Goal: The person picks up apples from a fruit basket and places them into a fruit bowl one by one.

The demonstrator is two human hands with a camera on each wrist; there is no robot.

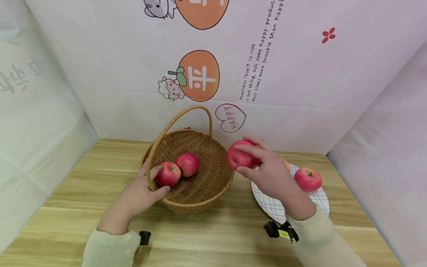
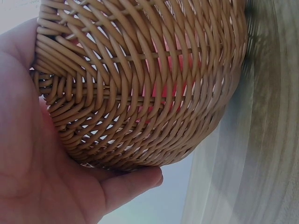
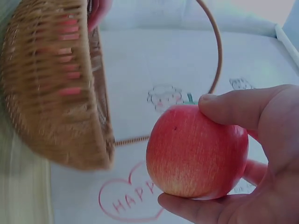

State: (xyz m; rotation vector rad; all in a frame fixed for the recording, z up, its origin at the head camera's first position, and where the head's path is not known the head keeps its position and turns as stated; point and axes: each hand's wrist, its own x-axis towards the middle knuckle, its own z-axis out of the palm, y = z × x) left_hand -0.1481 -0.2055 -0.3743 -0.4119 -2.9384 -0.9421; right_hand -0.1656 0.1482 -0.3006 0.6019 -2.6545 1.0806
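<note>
A wicker basket (image 1: 213, 163) with a tall arched handle (image 1: 166, 128) stands on the table. Two red apples lie inside it, one apple (image 1: 189, 164) beside another apple (image 1: 168, 177) near the left rim. My left hand (image 1: 138, 194) grips the basket's left rim at the foot of the handle, with fingers over the edge; the left wrist view shows the woven wall (image 2: 140, 84) against the palm. Just right of the basket's right rim, my right hand (image 1: 271, 174) holds a red apple (image 3: 198, 151) between thumb and fingers, raised off the table.
To the right lies a round white plate (image 1: 267, 202) with a grid pattern. A red apple (image 1: 308, 180) sits on it, and part of another apple (image 1: 286, 164) shows behind my right hand. A printed white cloth (image 1: 287, 74) hangs behind the wooden table (image 1: 213, 241).
</note>
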